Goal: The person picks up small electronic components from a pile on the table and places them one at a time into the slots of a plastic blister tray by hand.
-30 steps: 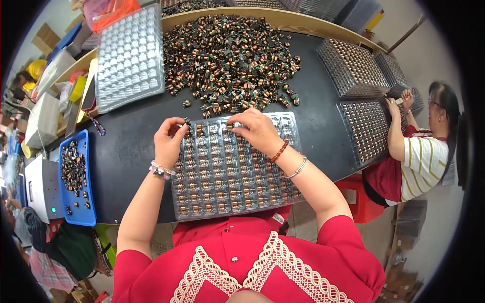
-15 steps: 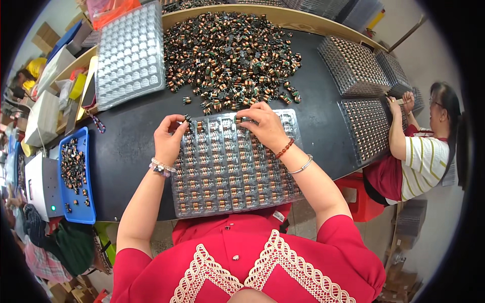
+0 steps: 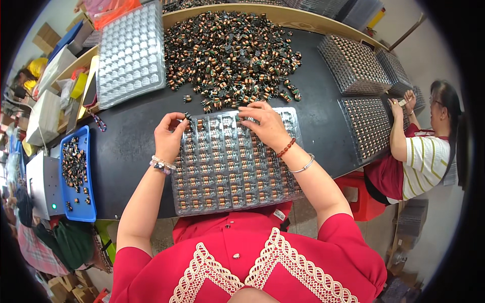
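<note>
A clear plastic tray (image 3: pixel 221 206) lies before me at the table's near edge, with small copper-wound coils (image 3: pixel 221 191) in rows of its pockets. Thumb and forefinger of my left hand (image 3: pixel 170 137) pinch a dark-ended coil (image 3: pixel 187 116) at the tray's far left corner. My right hand (image 3: pixel 266 125) is over the far edge, right of the middle, with fingertips closed together; what they hold, if anything, is mostly hidden. Just beyond the tray, a large heap of loose coils (image 3: pixel 232 55) covers the table.
Stacked empty clear trays (image 3: pixel 130 55) stand at the far left. A blue bin (image 3: pixel 81 214) with loose coils sits at the left edge. On the right are a filled tray (image 3: pixel 366 129), a stack of filled trays (image 3: pixel 353 65) and a seated co-worker (image 3: pixel 427 144). A wooden rim (image 3: pixel 303 21) bounds the back.
Both hands stay in nearly the same places at the tray's far edge. The fingers of my right hand have shifted very slightly. The view has moved a little.
</note>
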### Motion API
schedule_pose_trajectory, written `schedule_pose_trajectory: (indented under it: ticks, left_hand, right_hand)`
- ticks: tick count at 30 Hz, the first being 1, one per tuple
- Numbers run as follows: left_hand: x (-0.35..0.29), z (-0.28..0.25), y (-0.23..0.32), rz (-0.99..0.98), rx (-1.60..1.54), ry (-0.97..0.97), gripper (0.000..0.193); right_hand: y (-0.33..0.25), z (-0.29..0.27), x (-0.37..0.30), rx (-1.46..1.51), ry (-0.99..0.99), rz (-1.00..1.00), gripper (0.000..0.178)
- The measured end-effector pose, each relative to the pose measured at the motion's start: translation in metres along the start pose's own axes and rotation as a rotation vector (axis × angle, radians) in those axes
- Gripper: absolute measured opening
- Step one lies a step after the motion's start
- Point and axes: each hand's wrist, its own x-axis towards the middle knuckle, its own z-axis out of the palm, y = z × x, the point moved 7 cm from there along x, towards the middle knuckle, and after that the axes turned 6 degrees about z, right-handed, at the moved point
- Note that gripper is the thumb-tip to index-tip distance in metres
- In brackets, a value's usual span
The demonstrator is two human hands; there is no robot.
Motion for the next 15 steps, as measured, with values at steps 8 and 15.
schedule_pose_trajectory:
  ticks: [8, 15]
  left_hand:
    - [0.0, 0.0, -0.003, -0.009, -0.043, 0.002, 0.012]
    - [-0.003, 0.001, 0.0, -0.007, -0.025, -0.004, 0.012]
  right_hand:
    - [-0.033, 0.006, -0.011, -0.427, 0.138, -0.364, 0.01]
    - [-0.027, 0.009, -0.006, -0.438, 0.111, -0.351, 0.008]
